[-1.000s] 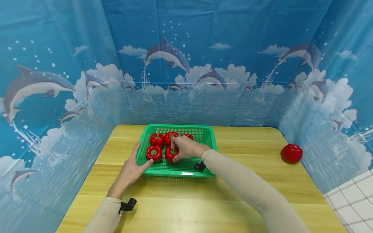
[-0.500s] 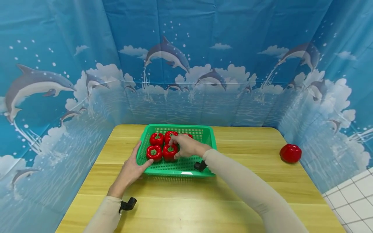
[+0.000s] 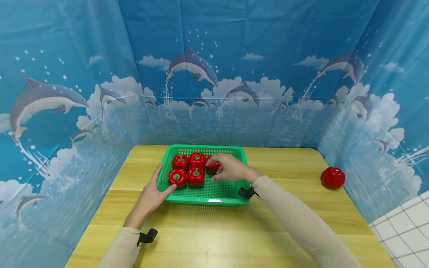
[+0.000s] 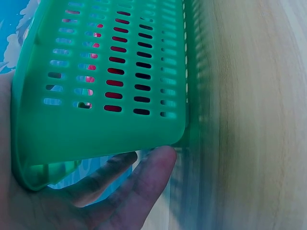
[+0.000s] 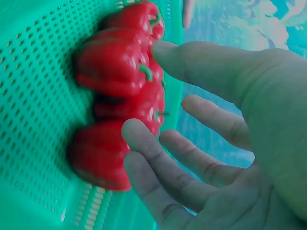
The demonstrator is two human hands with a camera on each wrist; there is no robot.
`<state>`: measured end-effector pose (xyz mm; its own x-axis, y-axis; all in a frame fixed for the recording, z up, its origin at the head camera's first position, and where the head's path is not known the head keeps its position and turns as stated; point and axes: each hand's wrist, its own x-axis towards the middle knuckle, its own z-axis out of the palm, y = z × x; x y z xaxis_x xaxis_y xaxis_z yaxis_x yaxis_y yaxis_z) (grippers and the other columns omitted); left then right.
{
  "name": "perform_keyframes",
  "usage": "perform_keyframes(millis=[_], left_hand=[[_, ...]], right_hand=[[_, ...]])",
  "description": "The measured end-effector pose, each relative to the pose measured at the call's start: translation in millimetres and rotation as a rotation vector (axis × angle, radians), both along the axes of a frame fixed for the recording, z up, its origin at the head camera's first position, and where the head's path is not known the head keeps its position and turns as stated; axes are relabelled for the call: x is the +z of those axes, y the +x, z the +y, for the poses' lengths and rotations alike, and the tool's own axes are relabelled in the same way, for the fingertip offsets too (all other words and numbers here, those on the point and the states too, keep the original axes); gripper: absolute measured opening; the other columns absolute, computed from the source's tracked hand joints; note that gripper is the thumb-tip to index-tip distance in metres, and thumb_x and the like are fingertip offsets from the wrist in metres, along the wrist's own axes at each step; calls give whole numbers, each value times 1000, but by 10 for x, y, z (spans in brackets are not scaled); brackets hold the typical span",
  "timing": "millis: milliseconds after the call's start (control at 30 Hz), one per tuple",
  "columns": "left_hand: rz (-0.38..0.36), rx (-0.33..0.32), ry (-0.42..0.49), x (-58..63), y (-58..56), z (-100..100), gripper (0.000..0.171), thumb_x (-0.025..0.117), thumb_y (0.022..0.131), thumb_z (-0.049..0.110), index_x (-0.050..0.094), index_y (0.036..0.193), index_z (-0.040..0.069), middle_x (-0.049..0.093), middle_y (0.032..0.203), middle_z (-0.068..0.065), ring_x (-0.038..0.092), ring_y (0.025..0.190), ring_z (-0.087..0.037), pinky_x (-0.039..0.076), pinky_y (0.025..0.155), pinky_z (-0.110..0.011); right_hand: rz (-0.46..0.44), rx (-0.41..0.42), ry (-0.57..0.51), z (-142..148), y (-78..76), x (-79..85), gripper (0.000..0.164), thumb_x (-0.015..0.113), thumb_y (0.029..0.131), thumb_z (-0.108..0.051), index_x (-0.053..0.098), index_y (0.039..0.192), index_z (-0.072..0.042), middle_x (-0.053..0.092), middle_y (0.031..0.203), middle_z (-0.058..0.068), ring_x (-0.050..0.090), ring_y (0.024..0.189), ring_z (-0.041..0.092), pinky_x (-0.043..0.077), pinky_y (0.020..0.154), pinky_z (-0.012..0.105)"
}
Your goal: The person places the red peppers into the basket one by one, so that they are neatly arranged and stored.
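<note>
Several red bell peppers (image 3: 196,177) with green stems stand in a green perforated plastic basket (image 3: 228,201) on the table. My left hand (image 3: 151,195) grips the basket at its front left corner, thumb over the rim; in the left wrist view its fingers (image 4: 156,175) lie along the outside wall. My right hand (image 3: 231,168) hovers over the basket's right half, thumb and fingers apart with nothing between them. Its fingertips overlap the back right pepper (image 3: 212,167) in the head view. In the right wrist view the fingers (image 5: 148,143) are spread beside the peppers.
Another red pepper (image 3: 333,178) sits on the wooden table (image 3: 285,208) near its right edge. A blue dolphin-print curtain (image 3: 214,123) hangs around the back and sides. White tiles (image 3: 405,227) show at the lower right.
The front middle pepper shifted slightly left beside its neighbour, and my right hand let go of it and moved right. My left hand stays at the basket corner.
</note>
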<state>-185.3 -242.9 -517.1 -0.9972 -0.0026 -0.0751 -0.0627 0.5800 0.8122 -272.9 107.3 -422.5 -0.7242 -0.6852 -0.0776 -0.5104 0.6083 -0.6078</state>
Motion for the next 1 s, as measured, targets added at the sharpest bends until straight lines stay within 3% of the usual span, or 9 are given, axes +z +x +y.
perform_keyframes(millis=[233, 333, 700, 1000], left_hand=[[-9, 8, -8, -30, 38, -36, 110, 79, 110, 57, 2, 188, 47, 37, 182, -41, 84, 69, -27, 69, 70, -40], [-18, 11, -5, -36, 52, -56, 111, 79, 109, 58, 2, 188, 47, 36, 182, -42, 84, 71, -28, 70, 70, -41], [-20, 11, -6, -16, 37, -36, 112, 80, 108, 59, 2, 188, 46, 37, 180, -44, 82, 67, -28, 69, 68, -40], [-12, 0, 1, -20, 5, -13, 111, 79, 109, 59, 3, 188, 47, 39, 179, -43, 81, 65, -29, 68, 68, -40]], right_hand=[[20, -46, -95, 384, 31, -23, 52, 86, 109, -25, 69, 156, -9, 65, 162, 16, 76, 135, 39, 65, 114, 55], [37, -66, -107, 544, 57, -37, 50, 85, 110, -25, 69, 155, -12, 66, 161, 14, 71, 142, 41, 62, 119, 57], [146, -240, -187, 1176, 169, -283, 44, 82, 112, -26, 72, 152, -11, 71, 157, 16, 73, 140, 47, 62, 116, 66], [318, -423, -234, 1805, 231, -525, 37, 77, 116, -24, 74, 150, -10, 72, 151, 21, 73, 135, 49, 62, 112, 72]])
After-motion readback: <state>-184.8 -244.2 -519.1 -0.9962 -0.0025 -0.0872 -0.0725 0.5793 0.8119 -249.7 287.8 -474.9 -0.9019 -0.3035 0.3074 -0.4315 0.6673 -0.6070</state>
